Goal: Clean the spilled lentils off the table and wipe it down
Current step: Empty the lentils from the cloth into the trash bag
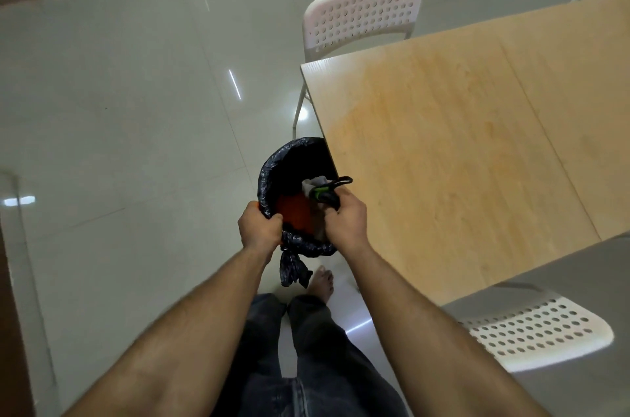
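Note:
A small bin (pixel 272 174) lined with a black plastic bag is held up beside the left edge of the wooden table (pixel 460 150). My left hand (pixel 259 225) grips the bin's near rim. My right hand (pixel 346 221) grips a black and green tool (pixel 325 191) over the bin's mouth, with a pale cloth or paper (pixel 315 183) next to it. Orange lentils (pixel 295 213) lie in the bottom of the bin. The table top shows an orange, dusty tint over most of its surface.
A white perforated chair (pixel 364 12) stands at the table's far end. Another white chair (pixel 535 331) is at the near right, by a grey surface (pixel 579 273). Glossy pale floor tiles (pixel 136 109) spread to the left. My legs and a bare foot (pixel 322 282) are below the bin.

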